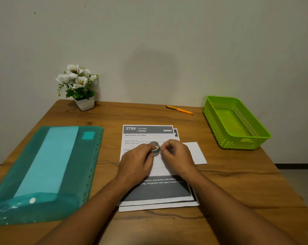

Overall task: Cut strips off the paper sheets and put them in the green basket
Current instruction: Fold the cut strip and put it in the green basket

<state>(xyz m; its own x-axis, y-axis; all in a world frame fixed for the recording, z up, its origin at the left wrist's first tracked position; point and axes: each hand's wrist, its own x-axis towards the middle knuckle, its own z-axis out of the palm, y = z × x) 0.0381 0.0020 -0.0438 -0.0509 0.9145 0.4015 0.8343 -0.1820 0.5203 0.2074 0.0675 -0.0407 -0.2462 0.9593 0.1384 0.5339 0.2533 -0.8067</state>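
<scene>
Printed paper sheets (147, 137), white with a grey header and a dark footer band, are stacked slightly askew at table centre. Over them a small tape roll (155, 149) is gripped by the left hand (137, 161) and pinched at its edge by the right hand (178, 156). The perforated green basket (238, 143) is seen at 2 o'clock.

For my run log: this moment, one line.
left hand: holds tape roll | right hand: pinches it | paper sheets: under hands | green basket: empty

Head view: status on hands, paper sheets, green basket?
Hands: left hand grips a tape roll, right hand pinches its edge, over the paper sheets. No strips in the green basket. A white paper piece lies flat beside the sheets; path open.
</scene>
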